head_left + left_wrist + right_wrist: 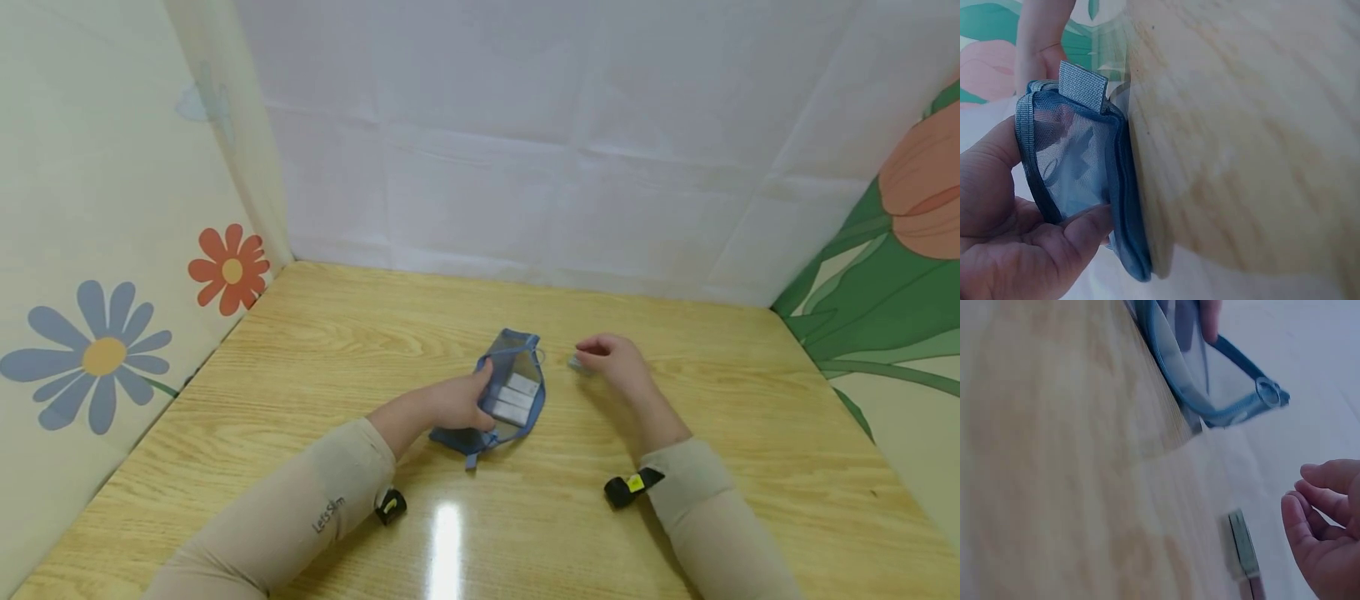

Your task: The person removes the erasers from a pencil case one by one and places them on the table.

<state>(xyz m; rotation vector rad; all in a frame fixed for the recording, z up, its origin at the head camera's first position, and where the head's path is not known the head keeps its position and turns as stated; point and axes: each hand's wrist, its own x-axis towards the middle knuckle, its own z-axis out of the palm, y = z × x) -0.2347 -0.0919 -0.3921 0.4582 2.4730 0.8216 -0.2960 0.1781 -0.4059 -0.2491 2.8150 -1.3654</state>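
Observation:
A blue mesh pouch (542, 396) lies tilted on the table, its mouth spread wide toward the right. Inside it rest several small white boxes (513, 402) side by side. My left hand (453, 403) holds the pouch by its rim, thumb at one edge and fingers at the other, as the left wrist view shows. Over to the right, my right hand (617, 363) hovers with bent fingers close above a small pale green block (1244, 544) on the table. The right wrist view shows a gap between these fingertips and the block.
The wood-grain table (337, 333) reaches back to a white cloth (480, 167). Flower-printed panels (75, 208) stand at both sides. A fabric tab (1083, 85) sticks out from the pouch's end, and a ring (1267, 392) hangs at its other corner.

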